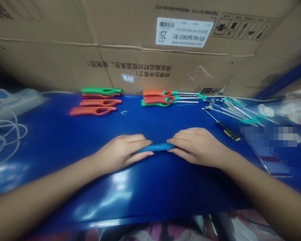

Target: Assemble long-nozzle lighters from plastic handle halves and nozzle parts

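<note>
Left hand (120, 154) and right hand (198, 145) pressed in from either side, pinching blue grip (157, 147) between them; both its ends hidden under fingers. Grip low over blue bench (130, 197), contact unclear. Orange lighters (97, 102) beyond, cardboard box (150, 43) behind. Blurred patch (268, 144) at right unreadable.

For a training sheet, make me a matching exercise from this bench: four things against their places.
Things:
1. blue plastic handle
2. black-and-yellow screwdriver
3. looped white cable
4. cardboard carton

Places:
A. beyond the far edge of the blue bench
B. between the left hand and right hand
C. right of the hands
D. far left

Pairs: 1-B, 2-C, 3-D, 4-A
</note>
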Available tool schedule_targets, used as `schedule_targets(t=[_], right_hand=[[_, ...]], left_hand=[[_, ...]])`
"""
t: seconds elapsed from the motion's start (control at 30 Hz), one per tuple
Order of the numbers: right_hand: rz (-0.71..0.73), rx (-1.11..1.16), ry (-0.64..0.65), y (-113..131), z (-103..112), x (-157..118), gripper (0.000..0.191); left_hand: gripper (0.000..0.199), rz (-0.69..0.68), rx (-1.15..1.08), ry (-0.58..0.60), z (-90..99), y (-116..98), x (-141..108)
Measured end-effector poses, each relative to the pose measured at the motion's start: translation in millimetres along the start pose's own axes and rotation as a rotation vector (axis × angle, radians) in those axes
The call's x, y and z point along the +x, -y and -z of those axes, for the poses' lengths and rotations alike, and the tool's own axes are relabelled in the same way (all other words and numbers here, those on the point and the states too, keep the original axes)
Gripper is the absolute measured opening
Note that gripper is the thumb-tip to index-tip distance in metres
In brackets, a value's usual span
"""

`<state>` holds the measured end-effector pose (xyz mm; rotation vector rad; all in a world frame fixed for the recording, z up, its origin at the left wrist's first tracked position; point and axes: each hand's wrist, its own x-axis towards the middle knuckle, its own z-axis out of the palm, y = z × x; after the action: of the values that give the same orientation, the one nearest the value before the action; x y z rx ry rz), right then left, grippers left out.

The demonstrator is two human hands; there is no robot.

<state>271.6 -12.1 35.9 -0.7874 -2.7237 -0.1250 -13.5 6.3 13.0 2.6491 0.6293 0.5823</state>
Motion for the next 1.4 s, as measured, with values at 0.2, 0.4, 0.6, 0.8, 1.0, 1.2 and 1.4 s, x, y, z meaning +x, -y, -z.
schedule_targets(t=[0.2, 0.4, 0.6, 0.8, 1.0, 1.2, 1.4], right_hand=[[0.075, 0.032, -0.038, 9, -2, 5, 0.032], [0.026, -0.024, -0.007, 7, 0, 2, 0.03], [-0.057, -0.01, 0.086, -2, 1, 1, 0.032], [-0.228, -0.041, 0.1, -10, 11, 0, 0.035], [-0.801, -0.385, 0.282, -40, 21, -29, 0.039], [-1.199, -0.327, 0.676, -72, 40, -49, 0.024], [-1.219, -0.242, 0.724, -72, 50, -46, 0.005]], left_hand=[[0.03, 0.015, 0.072, -0.022, -8.2, -5, 0], [0.033, 0.174, -0.091, -0.056, -4.3, -2, 4], [0.027, 0.189, -0.133, -0.084, -3.4, 2, 6], [0.029, 0.171, -0.077, -0.13, -4.9, 6, 5], [0.031, 0.131, -0.062, -0.203, -8.1, 12, 2], [0.03, 0.129, -0.066, -0.226, -6.1, 13, 4], [0.027, 0.137, -0.081, -0.228, -4.6, 13, 5]])
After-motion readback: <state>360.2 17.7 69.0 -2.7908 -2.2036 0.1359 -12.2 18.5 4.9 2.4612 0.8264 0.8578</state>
